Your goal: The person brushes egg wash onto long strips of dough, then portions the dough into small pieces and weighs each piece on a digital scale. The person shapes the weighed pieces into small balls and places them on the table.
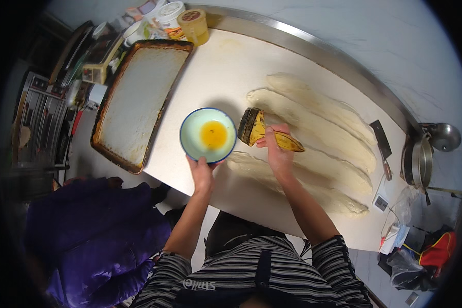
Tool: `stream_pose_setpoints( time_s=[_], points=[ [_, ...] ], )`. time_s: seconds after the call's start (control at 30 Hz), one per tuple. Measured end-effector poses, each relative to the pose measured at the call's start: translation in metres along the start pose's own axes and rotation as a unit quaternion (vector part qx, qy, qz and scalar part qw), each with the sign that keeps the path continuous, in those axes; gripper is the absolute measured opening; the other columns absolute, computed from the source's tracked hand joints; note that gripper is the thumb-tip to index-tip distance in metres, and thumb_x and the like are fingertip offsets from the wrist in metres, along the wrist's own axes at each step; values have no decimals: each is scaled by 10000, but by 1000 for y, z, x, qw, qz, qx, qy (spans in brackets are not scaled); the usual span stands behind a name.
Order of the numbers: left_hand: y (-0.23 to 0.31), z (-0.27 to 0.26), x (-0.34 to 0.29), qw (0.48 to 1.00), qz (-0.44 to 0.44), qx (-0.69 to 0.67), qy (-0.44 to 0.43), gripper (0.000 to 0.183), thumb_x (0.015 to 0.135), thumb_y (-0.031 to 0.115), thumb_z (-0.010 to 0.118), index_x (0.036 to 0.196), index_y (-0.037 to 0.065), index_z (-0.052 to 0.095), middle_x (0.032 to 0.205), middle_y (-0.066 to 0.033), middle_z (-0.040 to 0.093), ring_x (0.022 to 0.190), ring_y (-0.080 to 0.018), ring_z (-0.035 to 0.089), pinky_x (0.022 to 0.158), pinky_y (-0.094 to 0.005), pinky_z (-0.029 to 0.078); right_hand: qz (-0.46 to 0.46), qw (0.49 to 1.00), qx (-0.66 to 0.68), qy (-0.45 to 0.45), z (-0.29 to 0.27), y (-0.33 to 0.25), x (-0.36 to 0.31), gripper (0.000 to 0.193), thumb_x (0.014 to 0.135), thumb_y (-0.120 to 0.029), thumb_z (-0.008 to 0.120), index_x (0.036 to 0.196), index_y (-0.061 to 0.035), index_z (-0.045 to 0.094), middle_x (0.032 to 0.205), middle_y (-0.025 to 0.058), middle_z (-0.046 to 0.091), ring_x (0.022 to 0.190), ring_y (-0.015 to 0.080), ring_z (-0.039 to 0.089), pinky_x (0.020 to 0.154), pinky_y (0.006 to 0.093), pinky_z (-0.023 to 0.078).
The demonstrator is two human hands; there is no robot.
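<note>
Striped sleeves (169, 272) nearest. Left hand (202, 175) clamped on rim of pale bowl (192, 131) (yellow liquid (213, 134) inside). Right hand (279, 154) clamped on yellow-handled brush (259, 128) — dark bristles (249, 126) near bowl's right side. Beyond: long dough strips (313, 128) on white table (215, 66); baking tray (133, 97), left; tubs (194, 31) past it.

From my end, I read the bowl (191, 132) as glossy and smooth, enamel or glazed ceramic, though I can't tell which. The brush (287, 142) looks to me like worn, stained wood in the handle, with coarse bristles. I see the dough (318, 131) as soft, matt and mostly smooth, the table (210, 72) smooth with a low sheen. The tray (133, 100) is dull metal, its rim rough and crusted. I make out a metal blade and wooden handle on the cleaver (381, 139), polished metal on the ladle (445, 137), and slightly shiny cloth in the jacket (102, 231).
</note>
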State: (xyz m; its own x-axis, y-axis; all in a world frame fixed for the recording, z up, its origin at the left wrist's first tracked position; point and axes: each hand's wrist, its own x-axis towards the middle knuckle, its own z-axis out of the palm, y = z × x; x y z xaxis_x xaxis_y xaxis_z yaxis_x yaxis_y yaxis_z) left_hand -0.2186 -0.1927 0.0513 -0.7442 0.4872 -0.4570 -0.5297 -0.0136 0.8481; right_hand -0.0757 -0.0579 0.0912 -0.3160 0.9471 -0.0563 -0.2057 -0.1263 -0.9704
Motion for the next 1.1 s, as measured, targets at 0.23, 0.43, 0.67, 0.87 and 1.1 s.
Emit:
stream_pose_setpoints(
  time_s=[0.23,0.43,0.67,0.87,1.1],
  points=[
    [-14,28,4,999,-40,2,-37,601,872,-12,364,1425,154,200,1327,-137,411,1051,-284,561,719,-377,589,54,996,-12,-70,29,10,11,100,938,-104,569,929,-19,518,766,67,595,611,134,631,544,253,541],
    [-5,37,22,998,-27,-35,-38,540,905,-14,301,1416,136,206,1357,-168,393,1089,-341,568,717,-429,615,121,988,88,-29,-4,5,31,126,936,-128,564,960,-15,516,774,97,626,607,156,647,546,263,545],
    [-14,46,51,999,-41,-10,-29,599,881,-3,378,1431,166,213,1358,-155,402,1060,-344,578,688,-412,603,69,994,80,33,-46,9,76,116,929,-124,573,978,-36,515,809,100,622,639,148,647,575,272,569],
    [-15,70,82,996,-17,-44,-75,575,871,-18,372,1419,125,268,1326,-161,448,1035,-332,600,712,-405,612,-43,989,63,123,-120,30,137,130,926,-125,599,969,-42,509,848,73,610,681,126,639,591,272,580],
    [-15,108,142,992,-4,-28,-124,568,866,-31,356,1416,78,264,1339,-187,427,1070,-366,579,799,-410,593,-90,949,-19,300,-308,7,120,94,928,-152,597,910,-63,574,803,17,618,618,89,591,543,226,486]
  ],
)
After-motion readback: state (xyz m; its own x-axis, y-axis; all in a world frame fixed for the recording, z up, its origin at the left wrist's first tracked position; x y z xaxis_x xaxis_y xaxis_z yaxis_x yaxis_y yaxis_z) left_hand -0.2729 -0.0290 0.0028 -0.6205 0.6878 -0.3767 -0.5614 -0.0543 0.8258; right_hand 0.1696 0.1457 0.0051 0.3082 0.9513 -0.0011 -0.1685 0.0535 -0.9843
